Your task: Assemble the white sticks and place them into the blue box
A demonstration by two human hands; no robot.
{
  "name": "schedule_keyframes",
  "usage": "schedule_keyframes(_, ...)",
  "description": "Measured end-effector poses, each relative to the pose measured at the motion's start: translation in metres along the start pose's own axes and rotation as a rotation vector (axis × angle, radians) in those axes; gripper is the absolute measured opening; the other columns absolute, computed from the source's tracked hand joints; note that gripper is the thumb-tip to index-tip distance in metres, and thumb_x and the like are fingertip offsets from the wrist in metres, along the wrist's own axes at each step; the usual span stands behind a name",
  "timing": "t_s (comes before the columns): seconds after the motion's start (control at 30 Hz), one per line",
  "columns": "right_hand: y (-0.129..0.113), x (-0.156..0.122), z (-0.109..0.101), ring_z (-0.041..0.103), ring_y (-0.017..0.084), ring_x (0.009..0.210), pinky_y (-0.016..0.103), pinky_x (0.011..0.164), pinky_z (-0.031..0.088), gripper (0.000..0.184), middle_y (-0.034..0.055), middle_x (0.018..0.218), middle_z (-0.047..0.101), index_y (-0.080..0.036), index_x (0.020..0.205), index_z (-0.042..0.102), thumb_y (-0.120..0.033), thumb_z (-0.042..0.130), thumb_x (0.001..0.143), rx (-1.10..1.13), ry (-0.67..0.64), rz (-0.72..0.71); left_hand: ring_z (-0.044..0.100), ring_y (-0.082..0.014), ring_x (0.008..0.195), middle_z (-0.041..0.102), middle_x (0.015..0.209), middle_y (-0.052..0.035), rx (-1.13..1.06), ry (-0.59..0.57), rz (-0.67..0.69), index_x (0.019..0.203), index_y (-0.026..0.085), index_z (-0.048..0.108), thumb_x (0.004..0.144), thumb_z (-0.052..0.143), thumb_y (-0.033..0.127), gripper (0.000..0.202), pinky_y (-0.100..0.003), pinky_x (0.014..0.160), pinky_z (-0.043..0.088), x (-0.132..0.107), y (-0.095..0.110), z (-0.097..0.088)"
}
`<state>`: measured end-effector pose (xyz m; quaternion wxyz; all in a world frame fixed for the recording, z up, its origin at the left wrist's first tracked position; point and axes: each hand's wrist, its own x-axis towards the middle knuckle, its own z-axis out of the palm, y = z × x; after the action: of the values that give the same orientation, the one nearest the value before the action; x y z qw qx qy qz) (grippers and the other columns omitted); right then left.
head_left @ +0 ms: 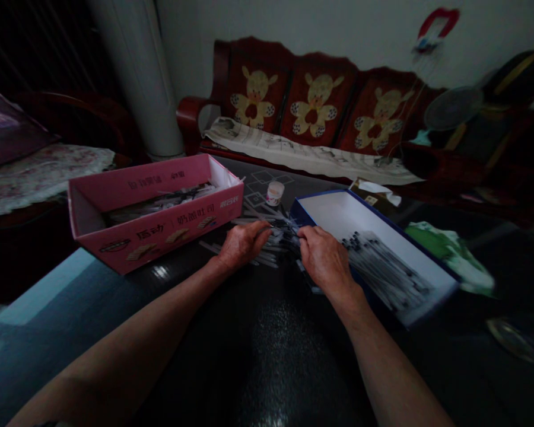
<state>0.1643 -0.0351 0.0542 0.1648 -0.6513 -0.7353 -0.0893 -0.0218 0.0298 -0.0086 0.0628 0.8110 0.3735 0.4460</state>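
A loose pile of thin, clear tube-like sticks with dark parts point(267, 256) lies on the dark table between two boxes. At the pile's left side, my left hand point(244, 243) is closed, thumb and fingers pinched together; what lies in the pinch is too small to name. My right hand point(324, 255) is closed too, its fingertips at the pile's right side beside the blue-edged box point(382, 237). Similar thin sticks with dark ends point(382, 270) lie in rows inside that box. More of them lie in the pink cardboard box point(182, 222) on the left.
A small white tub point(275, 193) stands just behind the pile. Right of the blue-edged box lies a green and white plastic bag point(451, 255). Beyond the table point(258, 344) is a wooden sofa point(289, 53) with bear-patterned cushions. A fan point(454, 108) stands at the right.
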Motion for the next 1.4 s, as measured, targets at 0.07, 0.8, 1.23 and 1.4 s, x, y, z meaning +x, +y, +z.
schedule_keyframes(0.07,0.001,0.0,0.001,0.06,0.018,0.082,0.029,0.067,0.04,0.017,0.0064,0.093,0.067,-0.019,0.098,0.064,-0.016,0.05,0.088,-0.007,-0.001,-0.01,0.071,-0.0166,0.08,0.073,0.091,-0.0063,-0.002,-0.01,0.005,0.105,0.015,0.066,0.092,0.053,0.027,0.022,-0.025,0.074,0.055,0.0,0.0,0.0)
schedule_keyframes(0.8,-0.005,0.002,0.004,0.057,0.022,0.098,0.033,0.086,0.044,0.023,0.0108,0.107,0.062,-0.017,0.106,0.064,-0.019,0.048,0.09,0.177,0.234,-0.091,0.066,-0.0135,0.067,0.071,0.083,-0.0051,0.121,-0.15,0.125,0.106,0.018,0.068,0.093,0.05,0.029,0.025,-0.021,0.059,0.05,-0.003,0.008,-0.005)
schedule_keyframes(1.23,-0.007,0.005,0.021,0.067,0.017,0.077,0.028,0.072,0.05,0.016,0.0042,0.086,0.072,-0.02,0.097,0.066,-0.022,0.054,0.087,0.604,0.236,-0.055,0.071,-0.0162,0.084,0.072,0.1,-0.009,0.08,-0.117,0.152,0.118,0.013,0.059,0.096,0.045,0.028,0.03,-0.027,0.073,0.058,-0.003,0.01,-0.002)
schedule_keyframes(1.4,0.0,0.005,0.027,0.067,0.019,0.083,0.029,0.076,0.048,0.019,0.0055,0.088,0.071,-0.019,0.091,0.068,-0.014,0.051,0.085,0.479,0.087,-0.085,0.071,-0.0162,0.088,0.071,0.104,-0.0092,0.086,-0.083,0.134,0.117,0.013,0.058,0.096,0.043,0.025,0.028,-0.027,0.075,0.058,-0.002,0.008,-0.002)
